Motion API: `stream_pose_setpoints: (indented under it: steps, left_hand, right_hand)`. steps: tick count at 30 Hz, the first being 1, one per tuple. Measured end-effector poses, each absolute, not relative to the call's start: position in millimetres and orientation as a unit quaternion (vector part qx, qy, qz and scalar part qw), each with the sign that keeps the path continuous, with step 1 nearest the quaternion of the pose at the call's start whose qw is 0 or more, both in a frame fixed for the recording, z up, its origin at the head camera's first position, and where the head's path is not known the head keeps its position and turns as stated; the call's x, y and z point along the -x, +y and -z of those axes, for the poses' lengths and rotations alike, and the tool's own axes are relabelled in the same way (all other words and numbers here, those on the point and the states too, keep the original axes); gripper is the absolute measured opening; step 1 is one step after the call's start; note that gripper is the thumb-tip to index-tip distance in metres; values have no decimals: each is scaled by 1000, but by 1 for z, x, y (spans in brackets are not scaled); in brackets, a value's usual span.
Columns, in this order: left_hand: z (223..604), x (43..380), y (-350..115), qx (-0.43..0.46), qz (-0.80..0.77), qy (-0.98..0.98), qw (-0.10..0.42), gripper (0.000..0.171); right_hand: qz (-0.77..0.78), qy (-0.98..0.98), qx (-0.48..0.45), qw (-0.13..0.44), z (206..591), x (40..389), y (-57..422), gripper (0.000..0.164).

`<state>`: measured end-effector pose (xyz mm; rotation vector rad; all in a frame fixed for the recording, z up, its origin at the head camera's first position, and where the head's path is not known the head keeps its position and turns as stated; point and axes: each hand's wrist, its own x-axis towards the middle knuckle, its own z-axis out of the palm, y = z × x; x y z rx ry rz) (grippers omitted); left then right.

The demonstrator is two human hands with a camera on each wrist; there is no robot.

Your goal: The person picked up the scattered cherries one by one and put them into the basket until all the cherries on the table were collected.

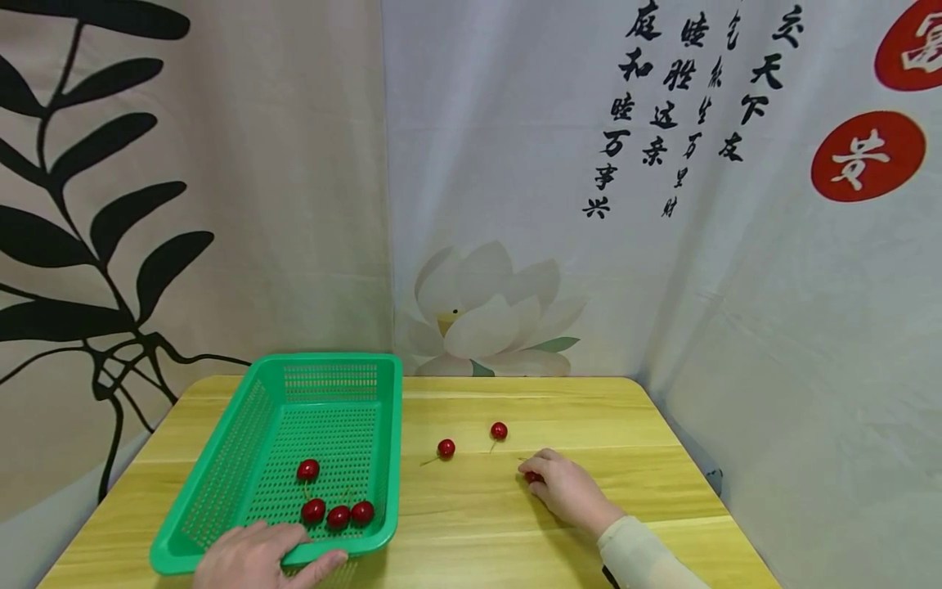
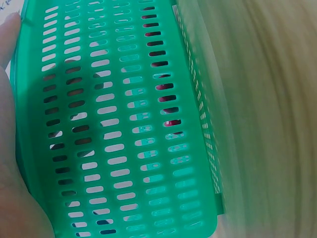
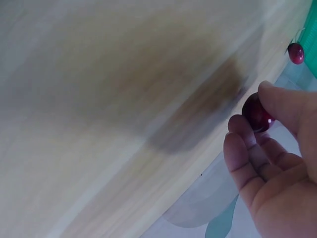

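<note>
With its thumb and fingers over the near rim, my left hand [image 1: 253,558] grips a green plastic basket [image 1: 387,474]. In the left wrist view the perforated outer wall [image 2: 116,111] fills much of the frame, with red showing through its slots. Inside the basket, near its front, lie several red cherries [image 1: 313,511]. To the right, my right hand [image 1: 562,488] pinches a cherry [image 3: 257,115] between thumb and fingertips, low over the table. Two more cherries rest on the wood between basket and right hand: one nearer the basket [image 1: 446,448] and one farther right [image 1: 499,431], both with stems.
The wooden table [image 1: 633,442] has rounded back corners and carries the basket on its left part. Behind it hangs a fabric curtain [image 1: 508,164] printed with a lotus, dark leaves, writing and red ovals, close to the table's back edge.
</note>
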<state>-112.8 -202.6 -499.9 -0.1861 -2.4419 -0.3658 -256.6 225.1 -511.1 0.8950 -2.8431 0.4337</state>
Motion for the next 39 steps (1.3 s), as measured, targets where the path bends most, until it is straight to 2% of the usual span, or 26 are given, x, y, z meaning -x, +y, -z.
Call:
stream_pose_setpoints:
  steps: [25,39]
  left_hand:
    - [498,110,-199,55,146,-931,331,43]
    - [502,112,-200,57,147,-927,340,42]
  right_hand:
    - [-152,-935,-305,101,486,258,213,30]
    - [-132,-923,-345,106,453,252,179,29]
